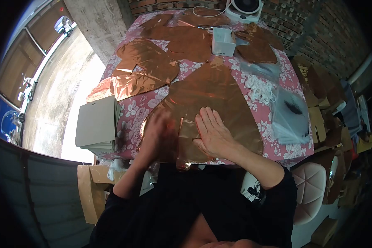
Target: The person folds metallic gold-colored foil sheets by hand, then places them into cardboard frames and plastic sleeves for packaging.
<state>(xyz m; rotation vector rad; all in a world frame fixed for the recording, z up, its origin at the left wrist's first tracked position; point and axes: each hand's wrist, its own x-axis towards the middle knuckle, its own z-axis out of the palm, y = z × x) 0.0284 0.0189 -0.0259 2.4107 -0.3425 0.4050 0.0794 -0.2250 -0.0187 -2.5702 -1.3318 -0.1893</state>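
Observation:
A large copper-coloured foil sheet [219, 91] lies on the near part of the table, over a pink flowered tablecloth [134, 109]. My right hand [213, 132] lies flat on it, palm down, fingers spread and pressing the foil. My left hand [159, 134] is blurred; it rests on the foil's near left edge, and whether it grips the foil is unclear. A smaller folded piece of foil [188, 140] sits between the two hands.
More copper foil pieces [146, 68] cover the far half of the table. A white box [223, 41] and a white device [244, 9] stand at the back. Grey card sheets [97, 122] lie left; clear plastic bags [287, 113] right. A white chair [312, 186] stands right.

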